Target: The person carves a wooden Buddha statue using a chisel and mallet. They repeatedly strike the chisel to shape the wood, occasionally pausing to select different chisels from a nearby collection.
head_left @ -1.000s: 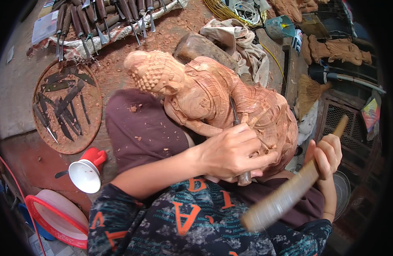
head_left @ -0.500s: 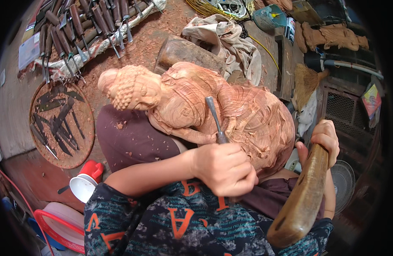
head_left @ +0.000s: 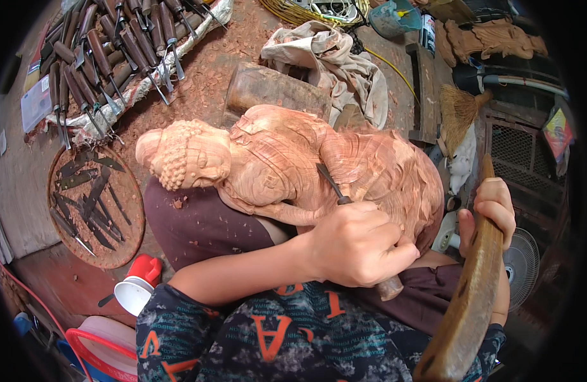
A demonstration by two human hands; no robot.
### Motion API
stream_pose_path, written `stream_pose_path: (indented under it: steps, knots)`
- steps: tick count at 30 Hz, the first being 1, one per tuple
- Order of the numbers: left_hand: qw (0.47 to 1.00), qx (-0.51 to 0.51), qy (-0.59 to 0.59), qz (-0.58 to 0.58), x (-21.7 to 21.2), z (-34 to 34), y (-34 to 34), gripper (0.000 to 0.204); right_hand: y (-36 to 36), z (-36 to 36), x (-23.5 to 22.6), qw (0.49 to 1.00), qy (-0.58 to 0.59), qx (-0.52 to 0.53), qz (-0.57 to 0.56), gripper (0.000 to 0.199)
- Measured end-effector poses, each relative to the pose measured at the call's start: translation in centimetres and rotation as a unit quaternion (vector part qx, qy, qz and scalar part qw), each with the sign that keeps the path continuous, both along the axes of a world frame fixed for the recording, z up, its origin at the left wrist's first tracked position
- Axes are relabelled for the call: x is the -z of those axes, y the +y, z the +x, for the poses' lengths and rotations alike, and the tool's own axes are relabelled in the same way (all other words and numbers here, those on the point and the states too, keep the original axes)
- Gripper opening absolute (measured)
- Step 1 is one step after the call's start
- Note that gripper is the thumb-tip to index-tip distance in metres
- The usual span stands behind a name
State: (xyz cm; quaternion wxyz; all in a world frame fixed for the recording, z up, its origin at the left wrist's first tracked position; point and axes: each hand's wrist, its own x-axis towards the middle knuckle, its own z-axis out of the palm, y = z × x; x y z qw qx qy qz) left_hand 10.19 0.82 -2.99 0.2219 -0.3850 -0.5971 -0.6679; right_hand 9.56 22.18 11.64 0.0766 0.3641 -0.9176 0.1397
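A reddish wooden statue (head_left: 287,165) with a curly-haired head at the left lies across my lap. My left hand (head_left: 360,245) grips a chisel (head_left: 335,186) whose steel tip rests on the statue's carved torso; the wooden handle end sticks out below my fist. My right hand (head_left: 494,207) holds a long wooden mallet (head_left: 472,299), raised at the right and pointing down toward the lower edge, apart from the chisel.
A row of wood-handled chisels (head_left: 108,57) lies on cloth at the top left. A round tray of blades (head_left: 93,204) sits at the left, a red and white funnel (head_left: 137,286) below it. A wood block (head_left: 274,89), rags and a fan (head_left: 519,258) surround the statue.
The chisel was repositioned on the statue's torso. The mallet swung from a slanted raised pose to nearly upright at the right. The camera view shifted, showing more of the statue.
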Motion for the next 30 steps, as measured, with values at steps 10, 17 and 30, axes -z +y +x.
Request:
stream_pose_path:
  steps: [10,17,30]
  knots:
    - [1.000,0.006,-0.024,-0.017,-0.3,-0.7,0.1,0.028,-0.4,0.0,-0.8,0.984,0.048,-0.012,0.174,0.027]
    - [1.000,0.015,-0.005,-0.021,0.4,-0.6,0.2,0.031,-0.5,0.1,-1.4,0.973,0.077,-0.022,0.217,0.028]
    - [1.000,0.001,-0.005,-0.018,0.7,-0.5,0.2,0.032,-0.5,0.5,-0.8,0.997,0.043,-0.035,0.055,0.029]
